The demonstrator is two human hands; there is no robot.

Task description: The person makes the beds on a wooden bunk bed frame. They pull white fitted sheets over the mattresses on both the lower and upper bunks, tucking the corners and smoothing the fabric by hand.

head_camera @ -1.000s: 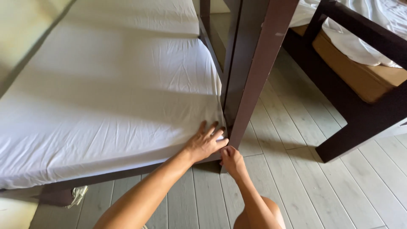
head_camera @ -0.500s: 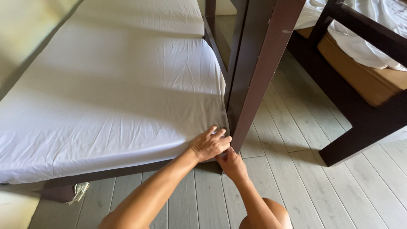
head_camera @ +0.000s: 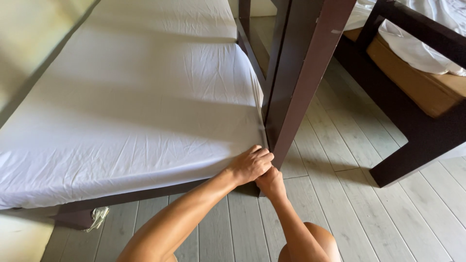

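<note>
A white fitted sheet (head_camera: 141, 111) covers the mattress of a low bed with a dark wooden frame. At the near right corner, by the dark bedpost (head_camera: 296, 92), my left hand (head_camera: 250, 164) is closed on the sheet's edge. Just below it, my right hand (head_camera: 270, 182) is tucked under that corner against the foot of the post, its fingers hidden. The sheet is pulled fairly smooth, with fine wrinkles running toward the corner.
A second dark-framed bed (head_camera: 417, 116) with a bare tan mattress (head_camera: 417, 82) and rumpled white linen (head_camera: 427, 29) stands to the right. Grey plank floor (head_camera: 349, 204) lies between the beds. A scrap of white cloth (head_camera: 98, 217) pokes out under the near frame rail.
My left hand has gone from lying flat with spread fingers on the corner to a closed grip on the sheet edge. Both hands have stayed at the bedpost.
</note>
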